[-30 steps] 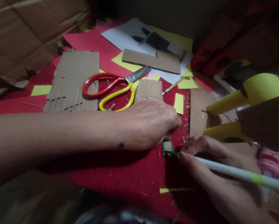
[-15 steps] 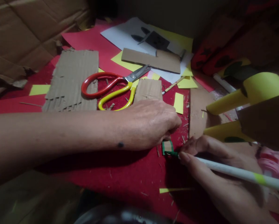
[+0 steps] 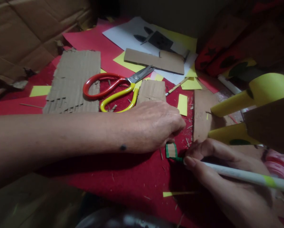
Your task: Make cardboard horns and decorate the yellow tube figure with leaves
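A small cardboard piece [image 3: 172, 150] with a green painted border lies on the red surface. My left hand [image 3: 160, 125] is closed and presses on its far end with the fingertips, which are mostly hidden under the hand. In my right hand [image 3: 217, 171] is a white-handled paintbrush [image 3: 236, 172] with a yellow-green band, pinched near its green tip. That tip touches the piece's near edge, where a green line now runs along it. Beyond my left wrist lie scissors [image 3: 118, 87] with one red and one yellow handle, blades parted.
Corrugated cardboard [image 3: 75, 79] lies behind my left forearm, and a smaller cardboard piece [image 3: 152, 90] is beside the scissors. Paper sheets [image 3: 123, 34] are spread at the back. A yellow paper construction [image 3: 232, 104] stands at right. Scraps litter the red cloth [image 3: 123, 186].
The brush tip has shifted slightly right along the near edge of the small piece, and the green there reaches further. My left hand stays in place.
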Available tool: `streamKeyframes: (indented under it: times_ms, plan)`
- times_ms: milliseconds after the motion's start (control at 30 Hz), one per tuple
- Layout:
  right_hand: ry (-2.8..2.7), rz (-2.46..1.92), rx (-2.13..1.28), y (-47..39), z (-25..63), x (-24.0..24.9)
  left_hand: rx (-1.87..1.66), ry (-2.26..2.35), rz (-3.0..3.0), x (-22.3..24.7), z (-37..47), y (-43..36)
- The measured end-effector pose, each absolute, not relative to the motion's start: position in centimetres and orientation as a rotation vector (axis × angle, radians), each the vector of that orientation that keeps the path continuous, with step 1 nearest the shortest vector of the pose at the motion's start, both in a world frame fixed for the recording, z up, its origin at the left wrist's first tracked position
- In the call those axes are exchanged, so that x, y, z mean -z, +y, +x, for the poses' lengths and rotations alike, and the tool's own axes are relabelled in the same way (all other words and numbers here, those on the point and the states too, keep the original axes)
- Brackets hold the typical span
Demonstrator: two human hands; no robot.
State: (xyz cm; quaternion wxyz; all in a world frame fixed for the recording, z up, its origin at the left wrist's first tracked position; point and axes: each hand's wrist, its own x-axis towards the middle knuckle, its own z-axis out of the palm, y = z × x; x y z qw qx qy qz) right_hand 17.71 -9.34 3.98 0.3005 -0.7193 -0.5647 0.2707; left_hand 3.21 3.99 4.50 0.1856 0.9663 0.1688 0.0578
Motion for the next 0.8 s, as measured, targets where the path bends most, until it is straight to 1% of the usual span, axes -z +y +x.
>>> streamKeyframes:
  times_ms: [233,400,567,700,767,800]
  plan:
    - [-1.512,-1.884,-0.62,-8.94,17.63,-3.9,-0.164,0.477,2.733,-4.58,3.23,3.94]
    - [-1.519,-1.948,-0.557,-9.03,17.48,-3.65,-0.174,0.473,2.733,-4.49,3.22,3.96]
    - [-1.57,-1.913,-0.699,-9.1,18.01,-3.8,-0.174,0.476,2.73,-4.54,3.22,3.89]
    - [-1.504,-1.942,-0.658,-9.09,18.03,-3.9,-0.147,0.488,2.737,-4.64,3.29,3.84]
    - [-1.51,-1.914,-0.69,-9.02,17.77,-3.85,-0.142,0.486,2.742,-4.63,3.29,3.82]
    - [-1.491,-1.931,-0.638,-8.98,17.62,-3.81,-0.151,0.482,2.745,-4.62,3.28,3.81]
